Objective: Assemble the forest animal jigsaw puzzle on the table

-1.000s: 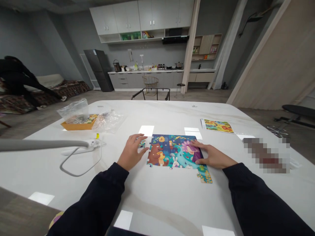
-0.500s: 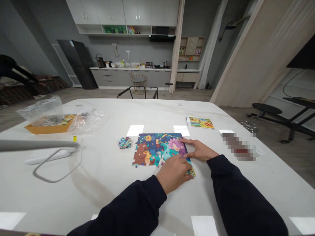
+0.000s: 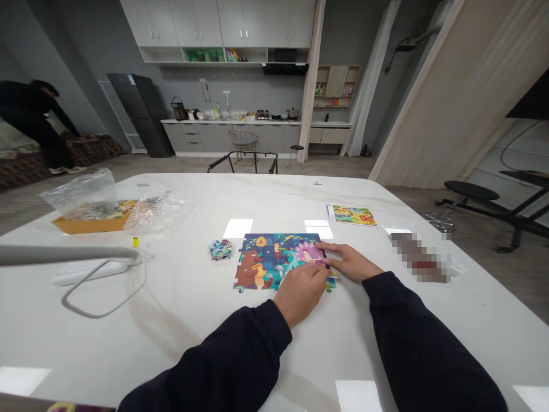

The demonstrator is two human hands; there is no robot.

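A partly assembled jigsaw puzzle [image 3: 261,260] with a bear, a rabbit and a purple peacock lies flat on the white table. My left hand [image 3: 301,290] is closed over its lower right part, fingertips pinching a puzzle piece [image 3: 334,275], mostly covered, at the right edge. Beside it, my right hand [image 3: 352,262] rests with fingers stretched out against the puzzle's right edge. Some teal of the puzzle shows just below the left fingertips. Left of the puzzle sits a small stack of loose puzzle pieces [image 3: 220,250].
A picture card [image 3: 352,215] lies behind on the right, near a pixelated item [image 3: 420,257]. At left are an orange box [image 3: 92,223] with plastic wrapping and a grey lamp arm [image 3: 72,253] with a cable. A person [image 3: 38,120] bends over at far left.
My left hand has moved slightly up along the puzzle's right edge, and the piece at its fingertips has moved up from the lower right corner. The right hand stays at the edge.
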